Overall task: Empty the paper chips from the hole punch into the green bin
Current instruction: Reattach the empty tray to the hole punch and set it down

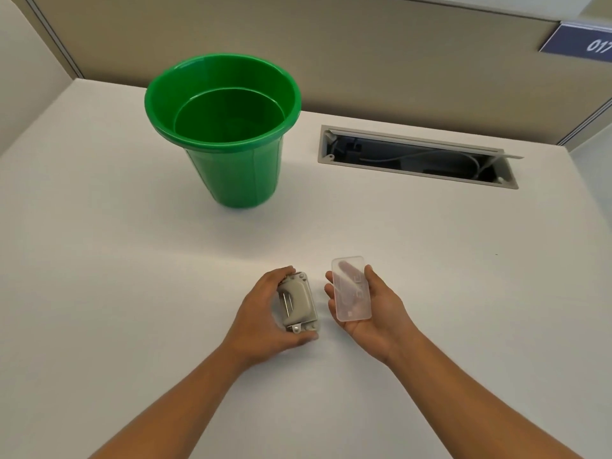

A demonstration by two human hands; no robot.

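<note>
**Punch and its tray apart, bin waiting**

The grey hole punch (298, 301) sits low over the white desk (99, 260), the left hand (265, 313) wrapped around it, fingers curled over its far end and thumb at the near end. Just beside it, the right hand (367, 303) lies palm up, cradling the clear chip tray (351, 288) across its fingers with the thumb pressed along one edge; fingers show through the plastic, and I can't tell whether any chips lie in it. Well beyond both hands stands the green bin (228, 134), upright, with nothing visible inside. To its right, a cable hatch (417, 157) in the desk stands open, wires within.
</note>
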